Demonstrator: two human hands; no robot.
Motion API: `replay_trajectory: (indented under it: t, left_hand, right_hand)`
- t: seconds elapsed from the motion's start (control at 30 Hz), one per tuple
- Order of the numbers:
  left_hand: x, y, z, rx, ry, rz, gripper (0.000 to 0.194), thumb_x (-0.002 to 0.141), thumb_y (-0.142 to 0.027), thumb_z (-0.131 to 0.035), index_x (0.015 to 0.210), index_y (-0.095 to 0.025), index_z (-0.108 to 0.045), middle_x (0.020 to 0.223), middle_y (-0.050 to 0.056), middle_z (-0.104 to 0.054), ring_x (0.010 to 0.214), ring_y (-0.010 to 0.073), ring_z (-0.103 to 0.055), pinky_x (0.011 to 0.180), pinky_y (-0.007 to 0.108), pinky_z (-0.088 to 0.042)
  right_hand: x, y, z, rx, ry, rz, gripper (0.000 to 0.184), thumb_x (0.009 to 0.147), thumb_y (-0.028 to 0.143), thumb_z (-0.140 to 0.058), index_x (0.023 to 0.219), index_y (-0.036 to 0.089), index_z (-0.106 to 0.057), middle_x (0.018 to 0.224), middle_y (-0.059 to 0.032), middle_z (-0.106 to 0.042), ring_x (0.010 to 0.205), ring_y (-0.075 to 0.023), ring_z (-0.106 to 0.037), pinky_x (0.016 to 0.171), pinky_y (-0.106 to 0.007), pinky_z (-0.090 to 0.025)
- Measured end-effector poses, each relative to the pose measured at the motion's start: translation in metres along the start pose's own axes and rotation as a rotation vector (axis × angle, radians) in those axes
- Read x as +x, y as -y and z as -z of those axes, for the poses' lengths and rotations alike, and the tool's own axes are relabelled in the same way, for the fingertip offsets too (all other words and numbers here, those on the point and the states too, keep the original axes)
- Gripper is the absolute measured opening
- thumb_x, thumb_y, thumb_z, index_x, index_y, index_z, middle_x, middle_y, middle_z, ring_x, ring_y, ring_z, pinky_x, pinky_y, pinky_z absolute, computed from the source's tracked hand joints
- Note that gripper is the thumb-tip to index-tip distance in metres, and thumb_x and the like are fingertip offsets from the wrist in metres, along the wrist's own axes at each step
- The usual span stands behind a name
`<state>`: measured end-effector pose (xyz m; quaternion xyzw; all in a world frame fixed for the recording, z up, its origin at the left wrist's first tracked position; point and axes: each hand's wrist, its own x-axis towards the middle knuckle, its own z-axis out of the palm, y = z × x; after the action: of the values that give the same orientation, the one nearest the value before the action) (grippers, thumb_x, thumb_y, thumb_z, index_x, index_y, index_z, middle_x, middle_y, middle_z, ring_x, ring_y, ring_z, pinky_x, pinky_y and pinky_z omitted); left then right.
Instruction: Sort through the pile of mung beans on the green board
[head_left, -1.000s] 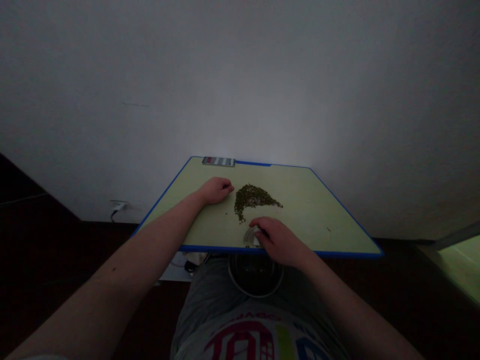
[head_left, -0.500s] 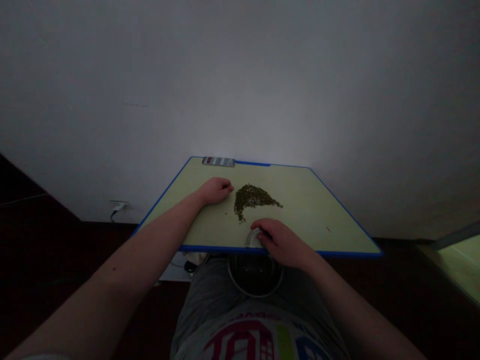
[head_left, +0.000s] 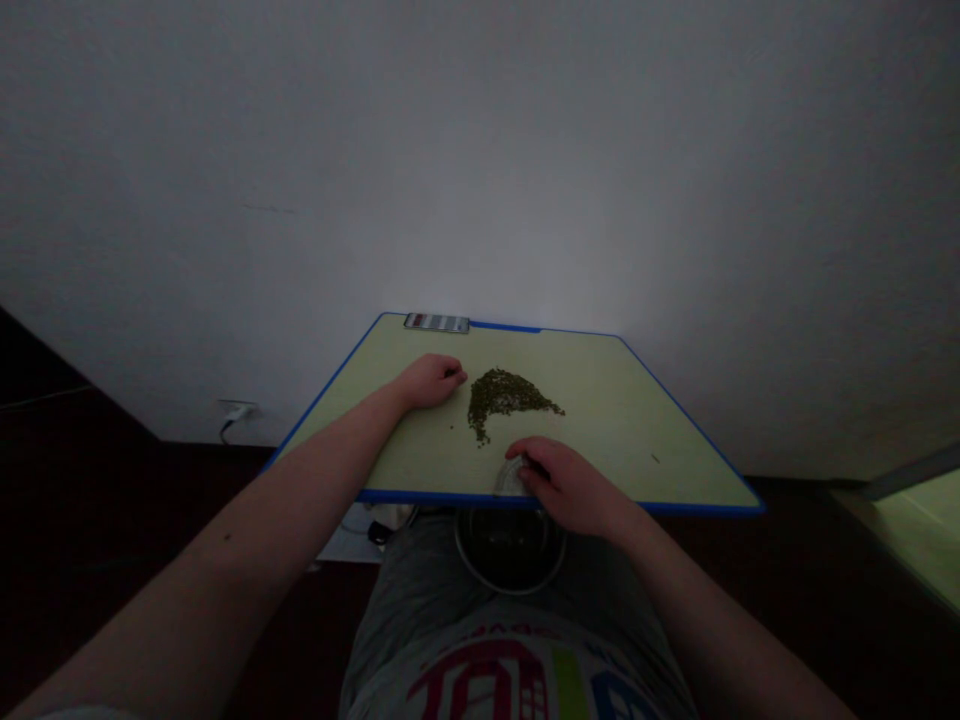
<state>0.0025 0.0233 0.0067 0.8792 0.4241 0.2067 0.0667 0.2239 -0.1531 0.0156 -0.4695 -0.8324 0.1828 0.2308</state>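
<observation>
A pile of small green beans (head_left: 504, 392) lies in a curved heap on the pale tabletop (head_left: 600, 440). My left hand (head_left: 432, 381) rests on the table just left of the heap, its fingers curled in; anything inside them is hidden. Near the front edge, my right hand (head_left: 562, 480) grips a clear, round-edged plastic piece (head_left: 511, 477) between thumb and fingers. Most of that piece is covered by the hand, so I cannot tell its full shape. Under the edge, a round metal bowl (head_left: 517, 582) sits at my lap, its inside dark.
A phone (head_left: 436, 323) lies at the back left edge, against the wall (head_left: 480, 160). A small dark sliver (head_left: 655, 459) is on the right of the tabletop. A plug (head_left: 238, 412) sits in a wall socket at the left. Blue trim (head_left: 690, 508) borders the table.
My right hand and the clear piece have shifted very slightly to the right, and the piece looks more tilted. My left hand and the bean heap stay put.
</observation>
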Motion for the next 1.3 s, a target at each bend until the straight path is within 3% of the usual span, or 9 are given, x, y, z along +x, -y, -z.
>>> replay_trajectory:
  t: [0.77,1.03,1.3]
  left_hand:
    - [0.000,-0.001,0.001,-0.020,0.010,0.010,0.034,0.079,-0.039,-0.040,0.066,-0.015,-0.060,0.059,0.002,-0.054,0.055,0.0113,-0.042,0.053,0.024,-0.027]
    - [0.000,0.000,0.000,-0.025,0.000,0.024,0.033,0.078,-0.040,-0.040,0.067,-0.015,-0.059,0.059,0.002,-0.054,0.055,0.0110,-0.042,0.053,0.024,-0.027]
    - [0.000,0.000,0.000,-0.021,0.006,0.017,0.035,0.079,-0.040,-0.039,0.065,-0.014,-0.058,0.057,0.001,-0.052,0.054,0.0106,-0.041,0.052,0.024,-0.026]
  right_hand:
    - [0.003,0.003,0.001,0.014,0.027,0.046,0.029,0.080,0.013,-0.044,0.107,0.019,-0.053,0.106,-0.0061,-0.058,0.099,-0.0174,-0.050,0.088,-0.033,-0.037]
    - [-0.003,-0.007,0.003,-0.080,-0.077,-0.083,0.027,0.081,0.016,-0.044,0.106,0.018,-0.054,0.100,-0.0074,-0.060,0.092,-0.0174,-0.053,0.082,-0.032,-0.040]
    - [0.019,-0.012,-0.006,-0.224,-0.164,-0.175,0.028,0.082,0.020,-0.043,0.108,0.016,-0.054,0.103,-0.0090,-0.060,0.093,-0.0186,-0.053,0.084,-0.032,-0.038]
